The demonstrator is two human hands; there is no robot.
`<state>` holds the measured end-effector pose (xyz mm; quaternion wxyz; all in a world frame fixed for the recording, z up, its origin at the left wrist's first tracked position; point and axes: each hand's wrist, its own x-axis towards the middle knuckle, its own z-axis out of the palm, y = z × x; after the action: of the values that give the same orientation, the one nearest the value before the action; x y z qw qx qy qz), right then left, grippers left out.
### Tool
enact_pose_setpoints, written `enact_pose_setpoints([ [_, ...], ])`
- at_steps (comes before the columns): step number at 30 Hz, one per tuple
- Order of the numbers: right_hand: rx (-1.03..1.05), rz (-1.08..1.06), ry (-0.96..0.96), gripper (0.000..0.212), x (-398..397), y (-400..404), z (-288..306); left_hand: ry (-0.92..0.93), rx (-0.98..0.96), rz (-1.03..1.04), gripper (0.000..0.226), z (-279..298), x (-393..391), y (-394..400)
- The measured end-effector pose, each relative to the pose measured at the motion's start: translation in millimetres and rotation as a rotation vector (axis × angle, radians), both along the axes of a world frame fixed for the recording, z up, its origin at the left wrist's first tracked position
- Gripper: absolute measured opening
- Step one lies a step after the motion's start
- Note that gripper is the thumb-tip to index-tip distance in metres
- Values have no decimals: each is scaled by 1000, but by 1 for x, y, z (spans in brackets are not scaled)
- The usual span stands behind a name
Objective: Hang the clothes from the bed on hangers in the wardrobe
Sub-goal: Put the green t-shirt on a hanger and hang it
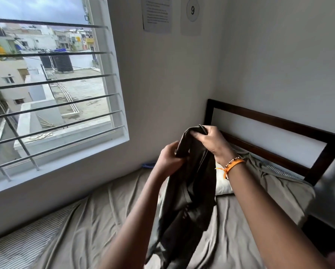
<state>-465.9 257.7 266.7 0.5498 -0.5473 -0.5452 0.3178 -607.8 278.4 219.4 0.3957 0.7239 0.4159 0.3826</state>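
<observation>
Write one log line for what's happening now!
stage: picking up | left hand: holds dark garment | right hand: holds garment | hanger: unseen

I was looking at a small bedroom: a bed [96, 216] with a rumpled grey sheet and a dark wooden headboard [275, 131] filled the near corner, a barred window [50, 90] on the left showed rooftops, and printed notices [157, 14] hung on the far wall.
</observation>
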Motion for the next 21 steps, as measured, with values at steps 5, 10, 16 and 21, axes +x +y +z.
enact_pose_setpoints([
  [5, 33, 59, -65, 20, 17, -3, 6, 285, 94, 391, 12, -25, -21, 13],
  [10, -82, -50, -584, 35, 56, 0, -11, 365, -243, 637, 11, -49, -44, 38],
  [16, -240, -32, -554, 26, 84, 33, -64, -574, -765, 309, 31, -52, -31, 66],
  [21, -619, 185, -913, 34, 125, 77, -111, -347, -656, 453, 26, -78, -26, 98],
])
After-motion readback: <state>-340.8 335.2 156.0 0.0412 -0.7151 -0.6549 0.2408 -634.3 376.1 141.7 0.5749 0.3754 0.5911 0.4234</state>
